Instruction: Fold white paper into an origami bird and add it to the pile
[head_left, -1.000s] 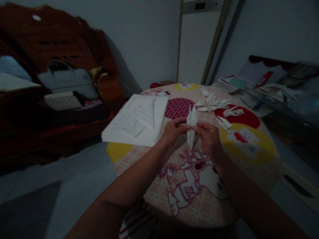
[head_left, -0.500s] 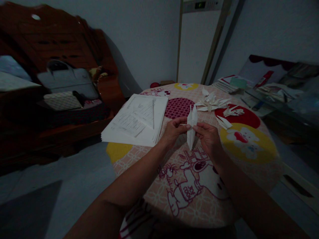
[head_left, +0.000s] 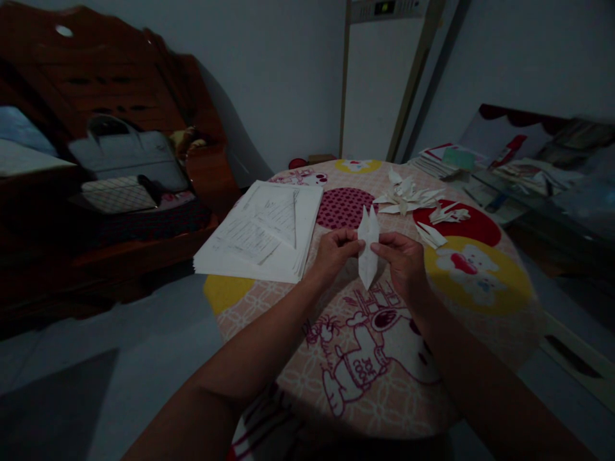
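A folded white paper (head_left: pixel 368 256), long and pointed with two tips at its top, stands upright between my hands above the table. My left hand (head_left: pixel 335 255) pinches its left edge with thumb and fingers. On the opposite edge, my right hand (head_left: pixel 400 257) grips it the same way. The fingertips behind the paper are partly hidden. Beyond my right hand lies a heap of folded paper pieces (head_left: pixel 407 194), with a smaller folded piece (head_left: pixel 431 235) closer to me.
A stack of printed sheets (head_left: pixel 240 256) with a folded triangle of paper (head_left: pixel 283 221) on top lies at the left of the round table's patterned cloth (head_left: pixel 307 378). A wooden bench (head_left: pixel 211 173) holding bags stands at left. Papers crowd a glass side table (head_left: pixel 509 192) at right.
The folded paper has turned to face me more flatly, and its two top tips stand side by side. My fingers have shifted outward to its edges.
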